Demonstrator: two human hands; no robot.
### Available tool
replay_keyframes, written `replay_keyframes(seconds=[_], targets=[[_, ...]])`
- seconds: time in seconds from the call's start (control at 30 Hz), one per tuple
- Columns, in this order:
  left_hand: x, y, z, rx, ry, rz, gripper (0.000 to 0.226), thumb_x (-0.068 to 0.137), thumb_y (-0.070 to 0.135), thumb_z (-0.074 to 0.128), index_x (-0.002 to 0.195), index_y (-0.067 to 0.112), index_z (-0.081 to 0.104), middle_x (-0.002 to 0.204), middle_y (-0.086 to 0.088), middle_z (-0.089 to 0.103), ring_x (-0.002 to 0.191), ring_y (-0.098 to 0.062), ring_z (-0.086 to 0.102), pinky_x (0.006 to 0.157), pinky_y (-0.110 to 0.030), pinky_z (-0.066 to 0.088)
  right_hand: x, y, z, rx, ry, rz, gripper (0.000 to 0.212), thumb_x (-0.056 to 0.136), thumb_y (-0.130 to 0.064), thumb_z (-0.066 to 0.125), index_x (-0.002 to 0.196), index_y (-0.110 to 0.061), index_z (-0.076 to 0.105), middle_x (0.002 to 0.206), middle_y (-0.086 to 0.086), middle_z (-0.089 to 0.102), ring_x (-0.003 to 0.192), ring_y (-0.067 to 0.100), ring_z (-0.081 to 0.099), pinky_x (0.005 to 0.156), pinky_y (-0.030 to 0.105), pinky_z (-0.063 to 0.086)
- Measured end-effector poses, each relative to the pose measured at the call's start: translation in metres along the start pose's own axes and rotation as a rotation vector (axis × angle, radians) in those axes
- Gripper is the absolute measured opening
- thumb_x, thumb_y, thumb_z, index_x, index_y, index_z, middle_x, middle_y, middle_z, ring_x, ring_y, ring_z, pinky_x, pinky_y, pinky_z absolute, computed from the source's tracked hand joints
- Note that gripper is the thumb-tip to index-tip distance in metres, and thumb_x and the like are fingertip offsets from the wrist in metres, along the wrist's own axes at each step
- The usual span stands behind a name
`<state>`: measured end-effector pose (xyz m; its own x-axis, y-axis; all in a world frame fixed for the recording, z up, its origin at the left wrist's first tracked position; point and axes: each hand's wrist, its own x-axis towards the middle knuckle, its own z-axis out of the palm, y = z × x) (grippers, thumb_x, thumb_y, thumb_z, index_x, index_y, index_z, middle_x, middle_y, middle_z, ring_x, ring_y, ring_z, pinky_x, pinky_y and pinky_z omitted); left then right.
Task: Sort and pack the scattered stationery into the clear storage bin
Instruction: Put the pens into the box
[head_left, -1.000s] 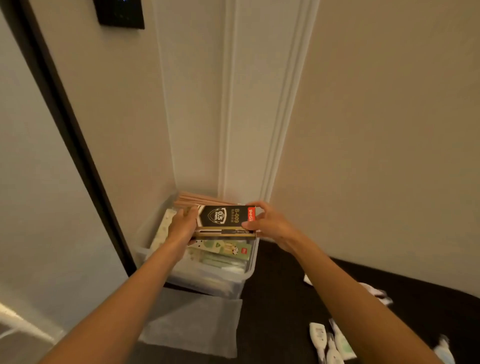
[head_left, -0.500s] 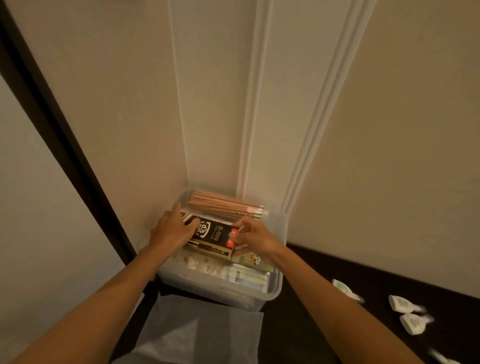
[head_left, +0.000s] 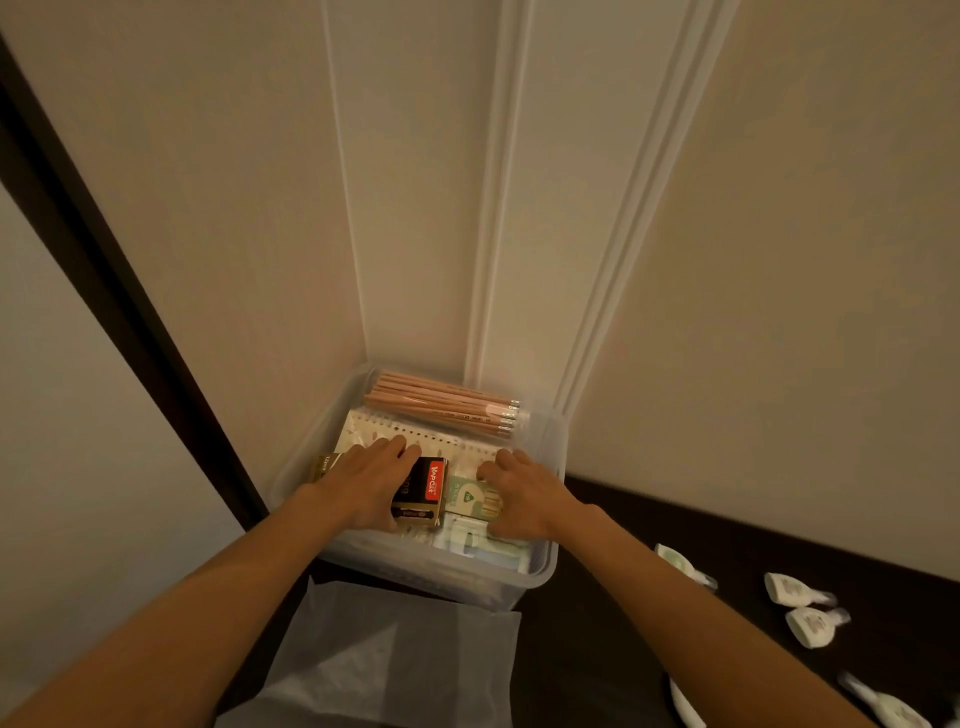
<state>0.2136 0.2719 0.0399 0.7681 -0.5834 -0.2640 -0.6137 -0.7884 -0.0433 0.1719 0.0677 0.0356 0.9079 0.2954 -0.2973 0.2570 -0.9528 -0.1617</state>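
Observation:
The clear storage bin (head_left: 540, 574) stands in the wall corner on the dark table. Inside, a bundle of wooden pencils (head_left: 441, 408) lies along the far side on a spiral notebook (head_left: 410, 434). A black and gold pen box (head_left: 423, 491) with a red label lies in the bin's left half. My left hand (head_left: 363, 486) rests flat on that box, covering most of it. My right hand (head_left: 527, 499) rests with bent fingers on the green stationery packets (head_left: 467, 496) in the right half.
A frosted plastic lid (head_left: 395, 649) lies in front of the bin. Several white correction tapes (head_left: 800, 592) are scattered on the dark table (head_left: 597, 649) to the right. Walls close in behind the bin and on its left.
The pen box, held above the bin by both hands, has come down into it. My right hand let go of its end and moved onto the green packets.

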Motion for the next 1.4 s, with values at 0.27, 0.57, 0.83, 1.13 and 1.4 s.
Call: replay_keyframes(seconds=[0.27, 0.57, 0.83, 1.13, 1.4], targets=[[-0.006, 0.005, -0.011, 0.038, -0.043, 0.007, 0.083, 0.079, 0.037, 0.069, 0.142, 0.011, 0.023, 0.142, -0.008, 0.027, 0.121, -0.022, 0.04, 0.097, -0.034, 0.04, -0.004, 0.003, 0.002, -0.159, 0.05, -0.003, 0.055, 0.085, -0.03, 0.06, 0.132, -0.011, 0.037, 0.124, 0.009, 0.045, 0.108, 0.026, 0.05, 0.088, 0.036, 0.043], [0.005, 0.009, -0.017, 0.23, -0.202, 0.053, 0.082, 0.08, 0.026, 0.071, 0.143, 0.012, 0.02, 0.139, -0.009, 0.032, 0.121, -0.025, 0.043, 0.092, -0.036, 0.041, -0.007, 0.006, 0.006, -0.135, 0.289, 0.069, 0.043, 0.09, -0.021, 0.054, 0.128, -0.008, 0.039, 0.127, 0.009, 0.043, 0.103, 0.024, 0.051, 0.087, 0.031, 0.042], [0.011, 0.031, -0.035, 0.128, -0.273, -0.088, 0.063, 0.094, 0.06, 0.027, 0.122, 0.009, 0.051, 0.124, -0.011, 0.056, 0.111, -0.025, 0.054, 0.09, -0.035, 0.041, -0.003, 0.007, 0.012, -0.09, 0.395, 0.165, 0.04, 0.093, -0.022, 0.047, 0.13, -0.01, 0.036, 0.121, 0.008, 0.046, 0.1, 0.023, 0.051, 0.087, 0.032, 0.043], [0.024, 0.05, -0.009, -0.058, -0.271, -0.168, 0.039, 0.095, 0.03, 0.039, 0.131, 0.017, 0.046, 0.138, -0.016, 0.032, 0.13, -0.032, 0.025, 0.106, -0.045, 0.023, 0.0, 0.019, 0.015, -0.107, 0.343, 0.101, 0.044, 0.093, -0.023, 0.052, 0.134, -0.013, 0.038, 0.119, 0.007, 0.051, 0.107, 0.023, 0.05, 0.099, 0.033, 0.034], [0.033, 0.066, 0.0, -0.151, -0.3, -0.32, 0.033, 0.096, 0.02, 0.041, 0.127, 0.019, 0.048, 0.143, -0.017, 0.02, 0.136, -0.034, 0.01, 0.114, -0.052, 0.007, 0.0, 0.017, 0.013, -0.064, 0.347, 0.114, 0.041, 0.092, -0.022, 0.053, 0.13, -0.012, 0.042, 0.116, 0.007, 0.053, 0.103, 0.023, 0.052, 0.096, 0.032, 0.036]])
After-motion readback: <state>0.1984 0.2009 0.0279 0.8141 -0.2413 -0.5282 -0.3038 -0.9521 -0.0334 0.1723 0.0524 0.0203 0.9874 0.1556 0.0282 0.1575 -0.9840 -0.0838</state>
